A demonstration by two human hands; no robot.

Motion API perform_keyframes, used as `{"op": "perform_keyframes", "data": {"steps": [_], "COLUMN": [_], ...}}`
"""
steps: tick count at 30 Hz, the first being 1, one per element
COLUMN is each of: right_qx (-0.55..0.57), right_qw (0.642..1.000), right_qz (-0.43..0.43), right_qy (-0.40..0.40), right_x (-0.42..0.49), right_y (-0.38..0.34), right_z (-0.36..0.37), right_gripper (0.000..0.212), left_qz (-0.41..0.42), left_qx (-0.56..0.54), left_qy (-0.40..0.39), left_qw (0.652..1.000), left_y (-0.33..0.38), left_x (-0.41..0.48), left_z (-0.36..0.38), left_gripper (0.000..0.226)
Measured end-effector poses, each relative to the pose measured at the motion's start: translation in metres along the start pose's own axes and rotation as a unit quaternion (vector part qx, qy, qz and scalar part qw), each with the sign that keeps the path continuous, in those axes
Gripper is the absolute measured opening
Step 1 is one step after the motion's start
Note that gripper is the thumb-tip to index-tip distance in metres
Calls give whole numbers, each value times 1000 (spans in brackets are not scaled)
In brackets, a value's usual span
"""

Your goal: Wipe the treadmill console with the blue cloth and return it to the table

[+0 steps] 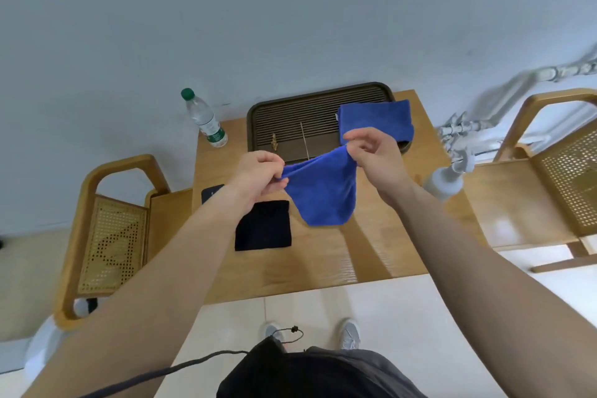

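A blue cloth (323,191) hangs in the air above the wooden table (323,262), stretched between both hands. My left hand (258,176) pinches its left corner and my right hand (374,152) pinches its right corner, a little higher. The cloth droops in a rounded fold below them. A second blue cloth (376,119), folded, lies on the right end of a dark slatted tray (290,119) at the back of the table. No treadmill console is in view.
A black cloth (263,226) and a dark phone (211,192) lie on the table's left half. A water bottle (205,119) stands at the back left, a white spray bottle (447,179) at the right edge. Cane-backed wooden chairs (109,236) flank the table.
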State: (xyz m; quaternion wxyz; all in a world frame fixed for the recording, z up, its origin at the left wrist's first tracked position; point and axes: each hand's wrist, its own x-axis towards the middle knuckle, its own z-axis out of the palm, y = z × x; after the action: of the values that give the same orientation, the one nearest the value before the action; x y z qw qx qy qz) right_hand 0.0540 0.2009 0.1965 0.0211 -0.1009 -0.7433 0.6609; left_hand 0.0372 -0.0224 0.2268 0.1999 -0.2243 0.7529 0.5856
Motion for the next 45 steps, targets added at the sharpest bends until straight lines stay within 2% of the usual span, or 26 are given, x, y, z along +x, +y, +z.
{"op": "perform_keyframes", "data": {"steps": [3,6,13,17,20,22,26,29,31,33,35,37,39,41,45], "right_qx": [22,2,-70,-94,-99,-105,-112,-133,-234,-354,-415,-509,-583,-615,-628], "right_qw": [1000,1000,978,959,958,963,971,970,955,928,907,853,803,778,765], "right_qz": [-4,25,193,263,266,246,210,205,182,117,47,8,-19,-24,4], "right_qy": [0,-11,-24,-45,-46,-36,-14,4,21,4,-64,-117,-125,-126,-142], "right_x": [-1,-20,-99,-125,-110,-87,-31,-2,-4,-24,-49,-66,-69,-60,-30], "right_y": [-9,10,136,178,181,178,185,197,207,217,230,246,259,261,247], "right_z": [-4,-2,6,5,6,10,26,41,47,51,54,56,55,54,56], "right_gripper": [23,19,26,25,24,26,22,24,39,40,37,43,51,56,59], "left_qz": [44,30,-127,-191,-142,-81,-37,18,85,170,252,300,315,310,259], "left_qx": [4,35,118,116,152,168,89,102,191,292,397,496,550,576,598], "left_qy": [2,-21,-67,-125,-131,-90,12,72,113,115,76,40,17,5,-25], "left_qw": [999,999,983,967,969,978,995,992,971,934,879,814,773,757,758], "left_y": [9,-8,-140,-193,-208,-206,-186,-187,-199,-221,-249,-273,-284,-275,-245], "left_x": [-3,-11,2,-4,7,24,66,92,94,85,72,64,64,71,95], "left_z": [-11,-11,14,23,24,27,38,48,51,53,55,63,73,79,81], "left_gripper": [24,23,13,23,26,21,14,28,42,33,23,30,41,50,54]}}
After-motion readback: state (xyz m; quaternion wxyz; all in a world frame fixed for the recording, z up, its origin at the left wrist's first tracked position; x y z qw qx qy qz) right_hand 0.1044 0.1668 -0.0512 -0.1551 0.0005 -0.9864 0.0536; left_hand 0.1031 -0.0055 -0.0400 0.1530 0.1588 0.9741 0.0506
